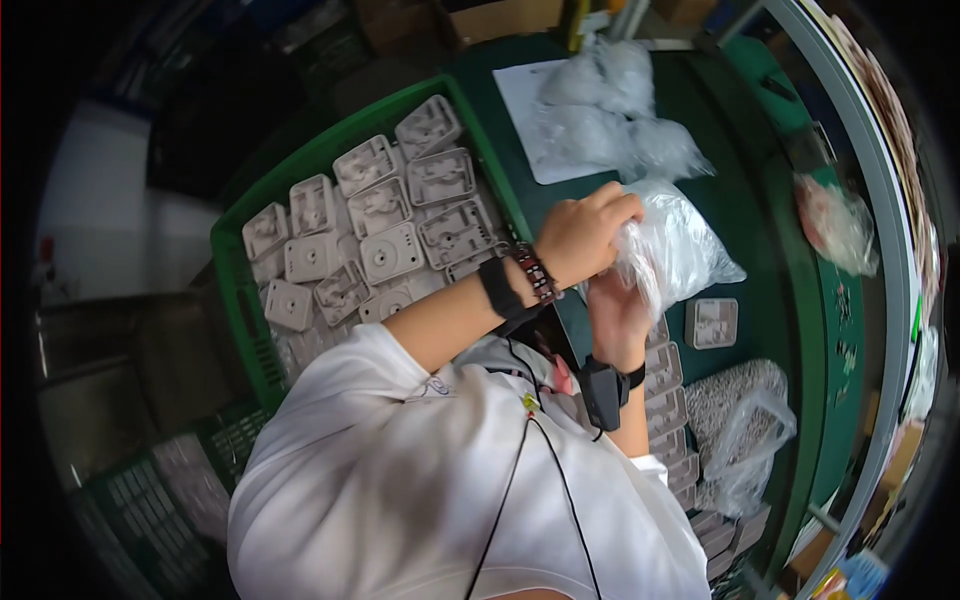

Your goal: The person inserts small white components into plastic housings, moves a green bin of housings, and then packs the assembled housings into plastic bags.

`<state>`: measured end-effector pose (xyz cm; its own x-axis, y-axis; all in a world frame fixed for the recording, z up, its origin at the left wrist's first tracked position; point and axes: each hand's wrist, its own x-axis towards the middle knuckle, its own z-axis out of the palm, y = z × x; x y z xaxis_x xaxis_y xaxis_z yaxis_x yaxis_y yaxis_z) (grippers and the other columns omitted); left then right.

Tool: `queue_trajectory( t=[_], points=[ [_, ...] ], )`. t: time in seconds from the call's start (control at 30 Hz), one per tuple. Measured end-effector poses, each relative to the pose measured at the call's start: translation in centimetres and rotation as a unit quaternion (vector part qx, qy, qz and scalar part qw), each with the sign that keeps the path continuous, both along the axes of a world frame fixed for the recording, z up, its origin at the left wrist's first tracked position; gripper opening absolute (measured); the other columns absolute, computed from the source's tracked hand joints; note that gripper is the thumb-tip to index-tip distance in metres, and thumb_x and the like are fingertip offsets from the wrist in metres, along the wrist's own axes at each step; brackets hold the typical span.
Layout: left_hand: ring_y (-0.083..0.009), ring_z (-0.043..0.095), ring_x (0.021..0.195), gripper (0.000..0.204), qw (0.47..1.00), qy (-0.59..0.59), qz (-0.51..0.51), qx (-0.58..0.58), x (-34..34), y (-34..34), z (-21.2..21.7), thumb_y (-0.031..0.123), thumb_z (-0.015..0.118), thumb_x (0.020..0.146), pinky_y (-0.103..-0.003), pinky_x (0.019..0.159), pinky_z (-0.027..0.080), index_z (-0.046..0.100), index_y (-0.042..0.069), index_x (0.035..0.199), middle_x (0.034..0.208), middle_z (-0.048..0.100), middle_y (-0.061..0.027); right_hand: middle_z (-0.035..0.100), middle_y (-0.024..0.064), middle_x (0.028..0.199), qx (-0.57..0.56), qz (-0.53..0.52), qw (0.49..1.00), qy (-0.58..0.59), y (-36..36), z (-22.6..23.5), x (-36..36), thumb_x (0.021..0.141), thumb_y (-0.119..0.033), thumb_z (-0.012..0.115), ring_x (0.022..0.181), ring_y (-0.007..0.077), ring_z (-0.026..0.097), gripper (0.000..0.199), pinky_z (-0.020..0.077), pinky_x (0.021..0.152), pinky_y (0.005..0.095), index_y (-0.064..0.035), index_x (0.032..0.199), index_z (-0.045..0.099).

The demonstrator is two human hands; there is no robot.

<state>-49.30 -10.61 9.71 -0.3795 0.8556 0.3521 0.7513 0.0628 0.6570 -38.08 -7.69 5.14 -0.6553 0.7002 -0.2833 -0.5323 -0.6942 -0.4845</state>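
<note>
A clear plastic bag (pixel 685 245) is held up between my two hands over the green table. My left hand (pixel 585 238) comes across my body, its fingers closed on the bag's near-left edge. Just below it, my right hand (pixel 618 312) grips the lower left part of the bag, with some of its fingers hidden by the plastic. The bag's contents cannot be made out. A single light grey plastic housing (pixel 712 323) lies on the table right of my right hand. More grey housings (pixel 668 400) stand in a row beside my right forearm.
A green crate (pixel 228 300) on the left holds many grey housings (pixel 390 250). Filled clear bags (pixel 610 100) rest on white paper (pixel 515 90) at the back. A bag of small grey pieces (pixel 735 400) lies near right; a grey metal frame (pixel 868 130) borders the table (pixel 775 250).
</note>
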Motion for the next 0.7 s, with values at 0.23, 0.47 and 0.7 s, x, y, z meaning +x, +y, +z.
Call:
queue_trajectory(
  t=[0.23,0.47,0.7],
  points=[
    [-0.0282,0.056,0.066,0.019,0.994,-0.072,-0.084,-0.010,2.9,-3.1,0.3,0.014,0.056,0.070,-0.036,0.056,0.046,0.051,0.009,0.087,0.076,0.054,-0.0076,0.046,0.0077,0.116,0.081,0.069,0.993,-0.051,2.6,-6.9,4.4,0.086,-0.035,0.039,0.106,0.0219,0.044,0.041,0.0359,0.089,0.0363,-0.0079,0.116,0.041],
    [-0.0275,0.057,0.066,0.015,0.968,-0.163,-0.192,0.025,4.6,-5.0,-1.9,0.011,0.055,0.071,-0.035,0.056,0.045,0.055,0.008,0.086,0.073,0.057,-0.0098,0.050,0.0105,0.105,0.076,-0.032,0.991,-0.105,3.1,-4.3,4.4,0.087,-0.032,0.038,0.098,0.0228,0.048,0.036,0.0412,0.082,0.0340,-0.0043,0.110,0.044],
    [-0.0281,0.057,0.068,0.014,0.976,-0.181,-0.061,0.103,0.9,-1.5,-1.2,0.009,0.054,0.071,-0.033,0.058,0.045,0.057,0.005,0.084,0.075,0.059,-0.0128,0.050,0.0149,0.103,0.575,0.102,0.714,-0.385,0.1,-2.9,1.2,0.079,-0.010,0.048,0.091,0.0268,0.052,0.030,0.0418,0.077,0.0324,-0.0003,0.107,0.043]
  ],
)
